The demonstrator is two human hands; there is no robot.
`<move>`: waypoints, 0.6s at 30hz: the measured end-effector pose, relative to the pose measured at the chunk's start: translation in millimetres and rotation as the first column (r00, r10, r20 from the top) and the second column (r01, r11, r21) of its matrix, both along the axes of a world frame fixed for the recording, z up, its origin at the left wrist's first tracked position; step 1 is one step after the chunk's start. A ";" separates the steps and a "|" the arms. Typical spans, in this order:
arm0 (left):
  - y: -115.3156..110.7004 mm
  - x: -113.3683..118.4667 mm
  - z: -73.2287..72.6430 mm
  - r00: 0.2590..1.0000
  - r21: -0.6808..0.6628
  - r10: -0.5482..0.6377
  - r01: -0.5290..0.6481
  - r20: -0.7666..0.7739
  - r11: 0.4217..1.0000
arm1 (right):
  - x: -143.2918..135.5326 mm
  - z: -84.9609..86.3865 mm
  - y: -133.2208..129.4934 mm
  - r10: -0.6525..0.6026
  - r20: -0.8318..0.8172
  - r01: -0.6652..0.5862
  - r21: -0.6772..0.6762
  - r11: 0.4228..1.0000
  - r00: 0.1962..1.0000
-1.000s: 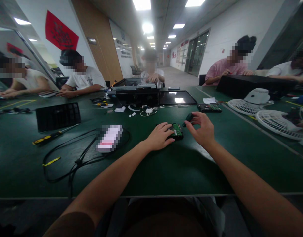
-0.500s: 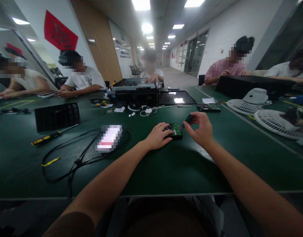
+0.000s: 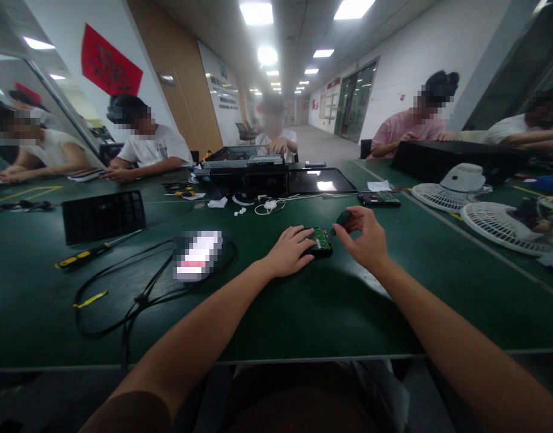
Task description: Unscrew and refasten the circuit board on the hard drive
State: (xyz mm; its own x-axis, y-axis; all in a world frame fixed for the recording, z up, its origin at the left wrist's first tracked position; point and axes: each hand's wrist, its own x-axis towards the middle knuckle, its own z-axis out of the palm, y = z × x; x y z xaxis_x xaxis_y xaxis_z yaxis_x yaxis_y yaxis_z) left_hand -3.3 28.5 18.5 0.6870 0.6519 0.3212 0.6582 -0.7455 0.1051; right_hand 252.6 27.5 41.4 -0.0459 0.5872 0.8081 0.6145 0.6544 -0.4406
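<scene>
A small black hard drive with a green circuit board (image 3: 322, 239) lies on the green table (image 3: 276, 319), in front of me. My left hand (image 3: 290, 251) rests over its left side, fingers spread and pressing on it. In my right hand (image 3: 365, 237) is a screwdriver with a dark green handle (image 3: 342, 221), pinched between thumb and fingers just right of the drive. Its thin shaft slants down toward the board's right edge; the tip is too small to make out.
Left of my hands are a lit phone (image 3: 198, 255), looped black cables (image 3: 142, 299), a yellow-black screwdriver (image 3: 82, 257) and a black panel (image 3: 103, 218). Another drive (image 3: 379, 199) and white fans (image 3: 443, 195) stand at the right. People sit across the table.
The view has tilted slightly. My right hand still grips the screwdriver beside the drive, its handle turned slightly; my left hand stays on the drive.
</scene>
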 end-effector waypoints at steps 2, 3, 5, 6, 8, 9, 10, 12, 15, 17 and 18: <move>-2.1 3.0 3.7 0.999 0.001 -0.039 0.039 -0.027 0.999 | 0.0 0.3 0.0 0.003 0.003 -0.003 0.006 1.000 1.000; -3.0 4.5 5.4 0.998 -0.002 -0.050 0.050 -0.034 0.999 | 0.0 0.8 -0.1 0.006 0.008 -0.006 0.010 1.000 1.000; -4.4 6.8 7.5 0.998 -0.010 -0.056 0.055 -0.037 0.998 | 0.3 1.7 -0.3 0.010 0.020 -0.010 0.022 1.000 1.000; -4.7 7.5 8.0 0.998 -0.014 -0.054 0.054 -0.036 0.998 | 0.5 2.1 -0.3 0.011 0.028 -0.012 0.027 1.000 1.000; -4.7 7.8 7.8 0.998 -0.019 -0.056 0.055 -0.028 0.998 | 1.2 2.2 0.2 0.009 0.040 -0.011 0.034 0.999 0.999; -4.4 7.5 7.3 0.998 -0.020 -0.058 0.058 -0.022 0.998 | 1.6 2.0 0.6 0.009 0.044 -0.010 0.034 0.999 0.999; -4.0 7.0 6.8 0.998 -0.022 -0.061 0.061 -0.016 0.998 | 2.0 1.8 1.1 0.008 0.046 -0.010 0.033 0.999 0.999; -3.2 5.7 5.6 0.998 -0.024 -0.065 0.064 -0.010 0.998 | 2.6 1.4 1.7 0.002 0.044 -0.003 0.031 1.000 0.999; -1.9 4.4 4.2 0.997 -0.025 -0.068 0.068 -0.024 0.997 | 2.8 2.2 1.2 -0.025 0.030 0.024 0.043 0.999 0.999; -1.1 4.1 3.5 0.997 -0.026 -0.072 0.071 -0.030 0.997 | 2.7 3.7 0.1 -0.035 0.023 0.034 0.057 0.998 0.999; -0.7 4.2 3.2 0.997 -0.025 -0.073 0.072 -0.029 0.997 | 2.7 4.5 -0.4 -0.034 0.022 0.033 0.062 0.998 0.999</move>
